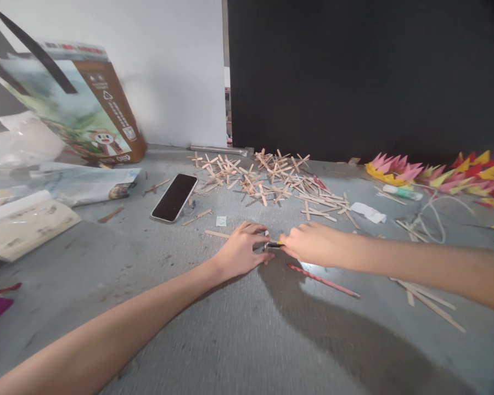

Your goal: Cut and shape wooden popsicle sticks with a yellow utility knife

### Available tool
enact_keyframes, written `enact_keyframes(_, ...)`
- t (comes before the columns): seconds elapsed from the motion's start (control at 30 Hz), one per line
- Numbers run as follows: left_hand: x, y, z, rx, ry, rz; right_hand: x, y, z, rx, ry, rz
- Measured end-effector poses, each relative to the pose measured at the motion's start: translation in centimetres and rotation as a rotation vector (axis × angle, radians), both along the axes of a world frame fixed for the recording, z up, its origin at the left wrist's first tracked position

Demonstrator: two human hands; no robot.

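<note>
Near the middle of the table, my left hand (241, 249) rests on the surface, its thumb and fingers curled around a short pale strip (266, 247). Close by on the right, my right hand (307, 241) is closed on a small black-and-yellow tool (276, 244). The tool reaches to the strip, but its kind is mostly hidden by the fingers. Just below my right hand lies a red pencil (325, 280). A wooden stick (217, 233) and a small pale square (221, 221) are beside my left hand.
Behind my hands is a pile of crossed wooden sticks (247, 178). A phone (175, 197) lies left of it. A carton bag (102, 115) and plastic packets (28, 225) stand farther left. Paper flowers (395, 169), a glue stick (402, 192) and white cord (435, 219) are right.
</note>
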State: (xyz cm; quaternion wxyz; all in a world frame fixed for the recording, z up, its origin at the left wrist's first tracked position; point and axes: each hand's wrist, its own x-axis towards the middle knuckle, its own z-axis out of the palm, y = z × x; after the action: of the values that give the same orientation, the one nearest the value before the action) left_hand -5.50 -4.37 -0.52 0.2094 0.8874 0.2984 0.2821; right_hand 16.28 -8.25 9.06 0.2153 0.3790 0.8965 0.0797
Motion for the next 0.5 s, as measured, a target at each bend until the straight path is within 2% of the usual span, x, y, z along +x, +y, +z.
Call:
enact_keyframes(0.37, 0.0, 0.2, -0.2, 0.016, 0.000, -0.013, -2.4, 0.9, 2.4, -0.083, -0.112, -0.022)
enact_keyframes(0.5, 0.0, 0.1, -0.3, -0.004, 0.006, -0.021, -2.6, 1.5, 2.1, -0.123, -0.029, -0.048)
